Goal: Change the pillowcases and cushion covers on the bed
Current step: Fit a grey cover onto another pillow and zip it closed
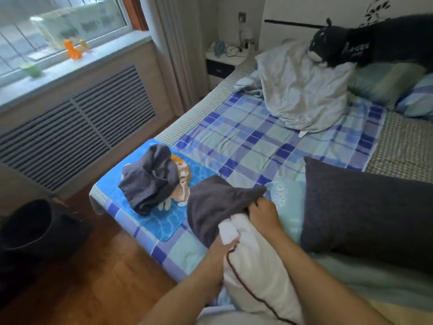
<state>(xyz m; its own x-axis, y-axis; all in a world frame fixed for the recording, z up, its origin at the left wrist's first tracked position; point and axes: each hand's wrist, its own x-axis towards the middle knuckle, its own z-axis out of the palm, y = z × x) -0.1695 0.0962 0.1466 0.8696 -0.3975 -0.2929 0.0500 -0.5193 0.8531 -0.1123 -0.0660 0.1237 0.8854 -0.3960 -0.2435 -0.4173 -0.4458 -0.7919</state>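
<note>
Head view, looking down a bed (246, 137) spread with a blue plaid sheet: a person works a dark grey cushion cover (218, 202) over the far end of a white cushion insert (255, 266) edged with dark red piping. The insert's long axis runs from the person's lap up and slightly left toward the foot corner of the mattress, and the cover sits on that far end, its loose mouth facing back toward the body. The right hand (263, 213) is nearer the cover's opening, fingers curled round its edge at the insert's top corner. The left hand (219, 250) clamps the insert's near-left side, where cover and white fabric meet; whether its fingers also pinch the grey cloth is hard to tell through the blur. By the look of it, the cover is partly on or partly off, and the coming pull runs along that same axis.

Just beyond the hands, a second crumpled grey cover (150, 179) lies on a bright blue printed mat (164, 221) at the bed's corner. To the right, close to the right forearm, rests a dressed dark grey cushion (365, 214). Farther up the bed a pale pillow (302, 90) leans near the headboard, with a black plush toy (346, 43) above it and a plaid pillow (417, 99) at the far right.
</note>
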